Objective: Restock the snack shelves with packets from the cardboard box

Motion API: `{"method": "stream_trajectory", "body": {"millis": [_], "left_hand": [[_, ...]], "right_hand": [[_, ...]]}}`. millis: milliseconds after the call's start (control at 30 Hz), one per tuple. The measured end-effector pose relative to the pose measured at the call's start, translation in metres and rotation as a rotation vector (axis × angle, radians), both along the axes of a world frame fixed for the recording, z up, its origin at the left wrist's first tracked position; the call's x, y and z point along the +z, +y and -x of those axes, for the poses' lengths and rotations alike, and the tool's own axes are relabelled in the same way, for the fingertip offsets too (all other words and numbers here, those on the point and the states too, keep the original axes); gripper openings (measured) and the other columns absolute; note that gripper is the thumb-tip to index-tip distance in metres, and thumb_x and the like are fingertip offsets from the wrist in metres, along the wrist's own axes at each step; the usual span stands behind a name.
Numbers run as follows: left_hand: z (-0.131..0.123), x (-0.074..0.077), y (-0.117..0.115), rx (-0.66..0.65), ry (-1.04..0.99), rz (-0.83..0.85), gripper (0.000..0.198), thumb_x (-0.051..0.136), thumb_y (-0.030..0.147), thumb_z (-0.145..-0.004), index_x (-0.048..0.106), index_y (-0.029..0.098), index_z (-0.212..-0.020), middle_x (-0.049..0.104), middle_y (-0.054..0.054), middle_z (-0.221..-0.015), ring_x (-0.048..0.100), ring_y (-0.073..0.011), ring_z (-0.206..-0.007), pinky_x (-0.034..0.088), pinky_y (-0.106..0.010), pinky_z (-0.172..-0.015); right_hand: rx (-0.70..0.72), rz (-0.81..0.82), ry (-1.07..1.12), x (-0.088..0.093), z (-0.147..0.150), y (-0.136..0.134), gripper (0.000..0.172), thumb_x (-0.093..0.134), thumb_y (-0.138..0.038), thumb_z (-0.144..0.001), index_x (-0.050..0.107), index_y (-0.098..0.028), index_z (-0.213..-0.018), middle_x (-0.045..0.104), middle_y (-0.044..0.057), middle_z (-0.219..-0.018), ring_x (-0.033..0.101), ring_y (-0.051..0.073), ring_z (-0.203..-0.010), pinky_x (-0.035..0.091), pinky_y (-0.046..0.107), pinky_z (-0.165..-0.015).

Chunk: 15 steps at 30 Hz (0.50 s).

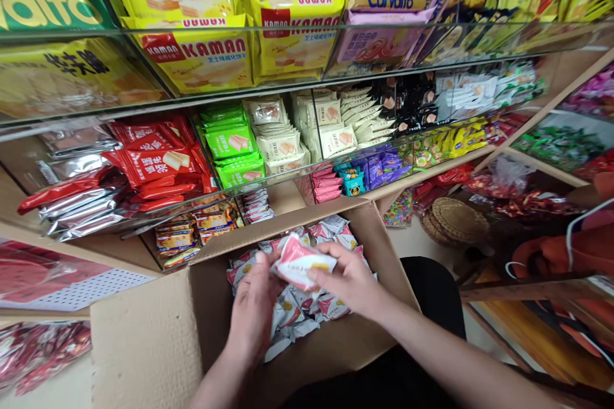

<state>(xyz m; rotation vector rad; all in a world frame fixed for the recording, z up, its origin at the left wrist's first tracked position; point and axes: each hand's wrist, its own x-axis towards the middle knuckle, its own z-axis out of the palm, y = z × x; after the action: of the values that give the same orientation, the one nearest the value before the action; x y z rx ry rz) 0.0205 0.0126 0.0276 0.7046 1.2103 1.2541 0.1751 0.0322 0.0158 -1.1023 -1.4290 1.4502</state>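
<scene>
A pink-and-white wrapped snack packet (pixel 300 263) is held up over an open cardboard box (pixel 378 243). My right hand (pixel 348 278) pinches its right side between thumb and fingers. At its left end is my left hand (pixel 256 303), thumb up and fingers curled against the packet. Below both hands, the box holds a heap of similar white-and-pink packets (pixel 290 313), partly hidden by my hands and wrists.
The box's flap (pixel 144 332) folds out to the left. Beyond the box rise glass-fronted shelves (pixel 288 99) with yellow wafer packs (pixel 297 32), red packets (pixel 158 156) and green packets (pixel 233 144). Round woven mats (pixel 458 220) lie at right, near a wooden frame (pixel 532 287).
</scene>
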Motion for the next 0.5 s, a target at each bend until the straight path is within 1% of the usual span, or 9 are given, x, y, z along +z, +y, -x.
{"method": "stream_trajectory", "body": {"millis": [33,67,133,167,200,267,333,400,500], "left_hand": [[0.012,0.005,0.006,-0.011,0.206,-0.105,0.046,0.046,0.052,-0.077,0.063,0.017,-0.1,0.068,-0.008,-0.094,0.061,-0.0214,-0.088,0.045,-0.034,-0.081],[0.027,0.009,0.013,-0.002,0.489,-0.223,0.042,0.047,0.049,-0.078,0.063,0.018,-0.1,0.067,-0.007,-0.098,0.06,-0.021,-0.094,0.042,-0.034,-0.086],[0.058,0.016,0.03,-0.044,1.069,-0.367,0.039,0.047,0.049,-0.077,0.065,0.019,-0.094,0.066,-0.007,-0.101,0.056,-0.0229,-0.1,0.037,-0.036,-0.093],[0.074,0.018,0.04,-0.083,1.286,-0.372,0.04,0.043,0.05,-0.078,0.066,0.019,-0.09,0.067,-0.008,-0.098,0.056,-0.0243,-0.1,0.037,-0.037,-0.092],[0.087,0.019,0.048,-0.138,1.451,-0.311,0.044,0.038,0.051,-0.08,0.066,0.018,-0.086,0.068,-0.01,-0.093,0.058,-0.0253,-0.095,0.039,-0.037,-0.088],[0.106,0.018,0.062,-0.244,1.615,-0.109,0.052,0.027,0.052,-0.082,0.065,0.018,-0.09,0.068,-0.011,-0.089,0.061,-0.0271,-0.086,0.043,-0.036,-0.075],[0.115,0.016,0.067,-0.338,1.659,0.031,0.056,0.021,0.054,-0.083,0.063,0.02,-0.098,0.068,-0.011,-0.093,0.062,-0.0282,-0.085,0.043,-0.034,-0.069],[0.115,0.015,0.067,-0.385,1.671,0.068,0.055,0.021,0.055,-0.083,0.061,0.023,-0.104,0.068,-0.009,-0.098,0.062,-0.0283,-0.089,0.042,-0.033,-0.069],[0.11,0.016,0.063,-0.375,1.695,0.071,0.052,0.021,0.053,-0.083,0.062,0.024,-0.098,0.068,-0.008,-0.096,0.063,-0.0268,-0.086,0.04,-0.03,-0.064]], "right_hand": [[-0.026,-0.158,-0.121,0.009,-0.004,0.01,0.024,0.059,-0.031,-0.076,0.056,-0.018,-0.096,0.062,0.002,-0.084,0.057,0.014,-0.07,0.044,0.024,-0.062],[-0.057,-0.328,-0.253,0.017,-0.008,0.022,0.023,0.057,-0.029,-0.078,0.055,-0.018,-0.098,0.062,0.003,-0.086,0.057,0.015,-0.074,0.044,0.025,-0.065],[-0.073,-0.634,-0.516,0.032,-0.012,0.051,0.02,0.052,-0.024,-0.082,0.054,-0.017,-0.1,0.062,0.006,-0.093,0.056,0.018,-0.084,0.042,0.028,-0.074],[-0.044,-0.732,-0.633,0.036,-0.011,0.066,0.019,0.05,-0.021,-0.083,0.054,-0.016,-0.101,0.062,0.007,-0.096,0.056,0.019,-0.088,0.041,0.029,-0.077],[0.013,-0.778,-0.739,0.037,-0.009,0.082,0.019,0.049,-0.019,-0.083,0.053,-0.015,-0.101,0.061,0.008,-0.097,0.055,0.02,-0.09,0.041,0.03,-0.078],[0.155,-0.715,-0.951,0.033,0.0,0.113,0.02,0.048,-0.017,-0.083,0.052,-0.015,-0.103,0.061,0.009,-0.1,0.056,0.02,-0.092,0.041,0.029,-0.077],[0.258,-0.567,-1.122,0.022,0.014,0.141,0.022,0.049,-0.017,-0.082,0.052,-0.015,-0.104,0.061,0.01,-0.102,0.057,0.021,-0.093,0.042,0.028,-0.075],[0.309,-0.449,-1.222,0.007,0.03,0.165,0.024,0.052,-0.015,-0.08,0.054,-0.013,-0.104,0.062,0.013,-0.103,0.058,0.024,-0.094,0.043,0.029,-0.074],[0.337,-0.355,-1.283,-0.014,0.053,0.195,0.024,0.057,-0.013,-0.077,0.057,-0.008,-0.101,0.061,0.017,-0.103,0.058,0.026,-0.096,0.045,0.032,-0.077]]}}
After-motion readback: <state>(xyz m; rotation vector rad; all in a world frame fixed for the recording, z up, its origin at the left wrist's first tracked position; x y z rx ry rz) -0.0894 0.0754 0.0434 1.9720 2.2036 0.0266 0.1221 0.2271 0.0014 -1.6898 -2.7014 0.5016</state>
